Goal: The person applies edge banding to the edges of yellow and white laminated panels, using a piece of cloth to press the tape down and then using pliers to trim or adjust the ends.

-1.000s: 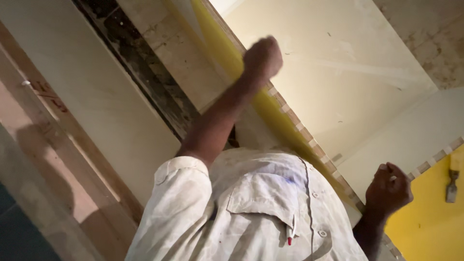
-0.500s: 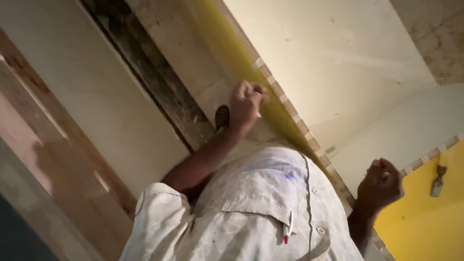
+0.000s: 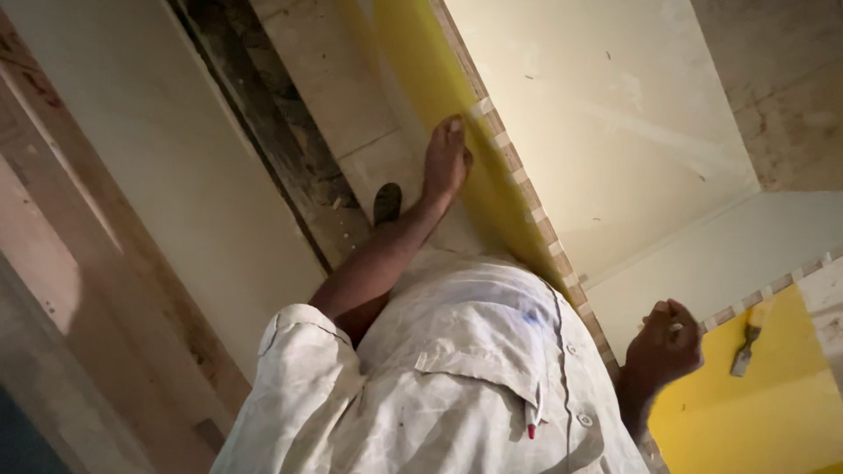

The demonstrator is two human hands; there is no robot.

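My left hand lies flat with its fingers stretched out, pressed on a pale tile beside a yellow strip and a row of small border tiles. Its arm comes out of my white short-sleeved shirt. My right hand is curled into a fist at the lower right, close to the border tiles. I see nothing clearly held in it.
A dark rough gap runs between the pale tiles. A dark rounded thing sits by my left forearm. A small grey tool lies on the yellow surface at the right. A large cream panel fills the upper right.
My left hand was a raised fist; it has come down and opened flat onto the pale tile. My right fist has hardly moved.
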